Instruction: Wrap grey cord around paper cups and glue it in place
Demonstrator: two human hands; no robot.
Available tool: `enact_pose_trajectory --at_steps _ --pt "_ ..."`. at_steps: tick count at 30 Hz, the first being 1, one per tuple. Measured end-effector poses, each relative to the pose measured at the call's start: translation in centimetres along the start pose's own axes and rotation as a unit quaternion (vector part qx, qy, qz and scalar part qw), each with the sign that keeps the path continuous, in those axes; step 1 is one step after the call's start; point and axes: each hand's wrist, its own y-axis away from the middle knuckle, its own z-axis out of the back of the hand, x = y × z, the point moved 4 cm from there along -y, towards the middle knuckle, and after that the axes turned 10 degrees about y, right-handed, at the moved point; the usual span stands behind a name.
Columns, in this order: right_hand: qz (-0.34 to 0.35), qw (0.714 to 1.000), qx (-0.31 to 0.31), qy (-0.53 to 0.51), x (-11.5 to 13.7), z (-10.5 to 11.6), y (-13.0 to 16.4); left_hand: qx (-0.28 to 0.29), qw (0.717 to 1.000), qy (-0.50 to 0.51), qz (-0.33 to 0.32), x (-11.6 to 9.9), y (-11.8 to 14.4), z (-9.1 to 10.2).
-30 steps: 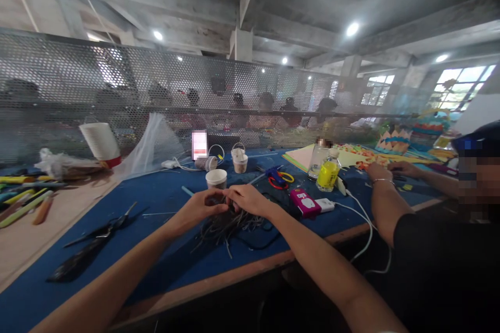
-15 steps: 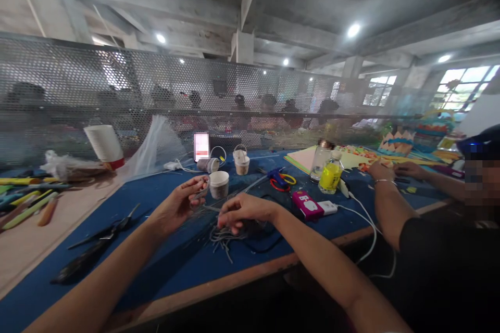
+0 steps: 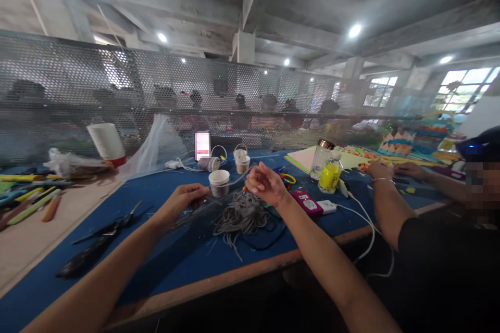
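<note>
Blue-covered worktop [image 3: 164, 270], running from lower left to right of the frame, backed by a perforated metal screen [image 3: 78, 88] across the upper half. On it, at frame centre, a loose bundle of grey cord strands [image 3: 240, 214], most of it heaped and unsorted, with stray ends trailing toward the near edge. A few strands run out of the heap to the left, drawn thin and blurred. Left hand [image 3: 180, 202], left of centre, fingers closed together on the end of those drawn strands, resting low on the worktop. Right hand [image 3: 265, 186], raised just above the heap, fingers curled together; whether it pinches a strand cannot be told. Judged from this layout, separating strands from the bundle is at an early stage: only a few are pulled free, the bulk remains in the heap. Black scissors [image 3: 107, 229] lie untouched at lower left. A white paper cup [image 3: 219, 183] stands between the two hands, behind the heap. A co-worker's forearm [image 3: 385, 203] rests at right, apart from the cord
</note>
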Motion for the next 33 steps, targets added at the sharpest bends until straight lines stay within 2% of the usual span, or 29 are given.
enact_pose_trajectory --at_steps 2,3,6,10,14,17,21,26,28,33 --pt "0.016 1.0 -0.004 0.003 0.2 0.2 0.0 -0.071 0.996 0.046 0.009 0.2 -0.2 1.2" --pt "0.017 1.0 0.002 0.02 0.2 0.2 0.0 -0.075 0.994 0.075 0.015 0.1 -0.3 1.3" --pt "0.014 0.993 0.011 0.12 -0.3 -0.4 -0.2 -0.016 0.99 0.14 0.031 -0.4 0.0 0.2" --pt "0.002 0.963 0.011 0.269 -1.2 -1.9 -0.4 0.074 0.991 0.106 0.034 -0.9 0.9 -2.1" --pt "-0.012 0.949 0.115 0.292 -2.5 -3.5 -0.3 0.149 0.985 0.076 0.047 -0.6 1.7 -3.6" --pt "-0.037 0.949 0.142 0.279 -3.4 -3.4 -0.3 0.163 0.983 0.067 0.057 -0.3 1.9 -3.8" --pt "-0.073 0.946 0.125 0.289 -3.8 -2.5 -0.2 0.132 0.987 0.072 0.06 0.0 1.6 -3.4" --pt "-0.065 0.95 0.066 0.299 -3.3 -1.7 -0.4 0.119 0.987 0.087 0.071 -0.3 1.7 -3.3" --pt "-0.051 0.965 0.029 0.256 -2.8 -1.5 -0.5 0.114 0.986 0.098 0.067 -0.4 1.7 -3.3" --pt "-0.014 0.995 -0.038 0.089 -1.0 -0.7 -0.5 0.039 0.987 0.145 0.056 0.4 0.6 -2.3"
